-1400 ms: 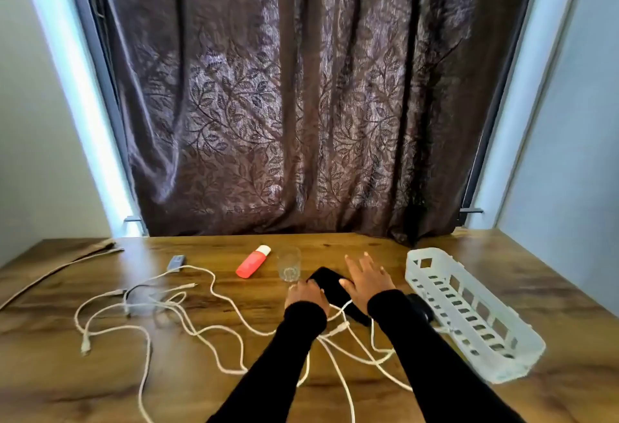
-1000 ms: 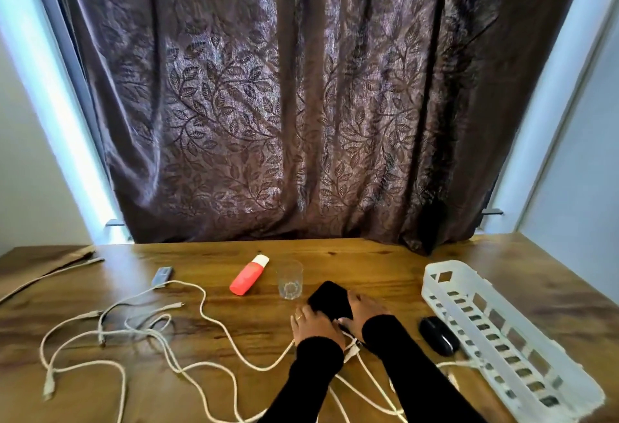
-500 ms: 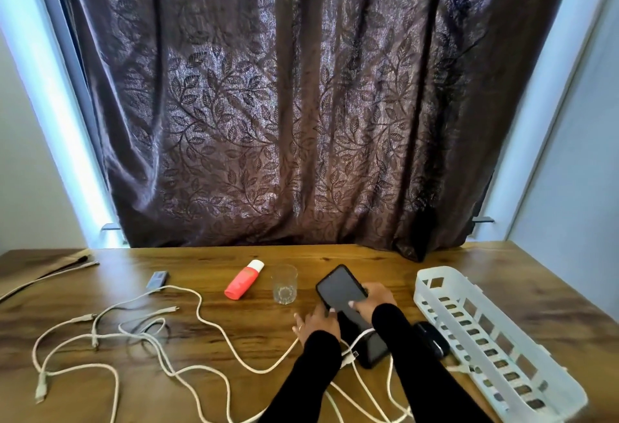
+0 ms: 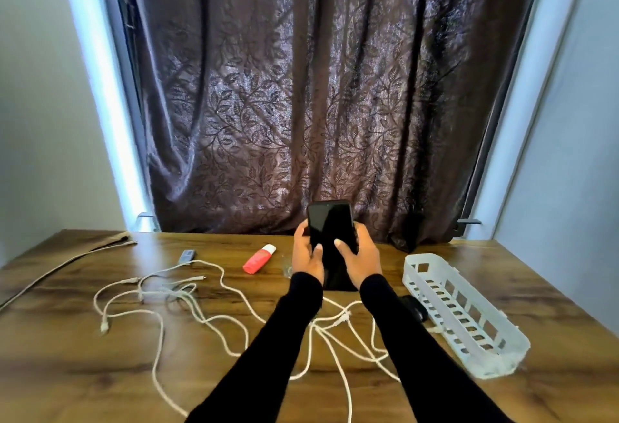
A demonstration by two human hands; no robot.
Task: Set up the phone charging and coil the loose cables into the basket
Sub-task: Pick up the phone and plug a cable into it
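Head view: I hold the phone (image 4: 331,238) up off the table (image 4: 83,372) in both hands, its dark screen facing me and its top edge rising in front of the curtain (image 4: 301,87). My left hand (image 4: 306,260) grips its left edge, fingers curled behind and thumb lying on the glass. My right hand (image 4: 360,260) grips the right edge the same way, thumb pressed on the lower screen. Both sleeves are black.

Below my forearms the white cables (image 4: 187,302) lie loose and tangled on the wood, spreading from the left half of the table to the near middle, with several plug ends lying free. None of them reaches the phone as far as I can see. The white slotted basket (image 4: 469,315) sits on the right side of the table, running from far to near, with nothing I can make out inside it. A small black object (image 4: 413,308) lies just beside its left wall, partly hidden by my right arm.

Farther off, left of my hands, a red tube with a white cap (image 4: 259,259) lies on its side. A small grey adapter (image 4: 186,256) lies farther left. A brown cord (image 4: 67,260) runs along the far left edge. A clear glass (image 4: 287,268) is barely visible behind my left wrist.
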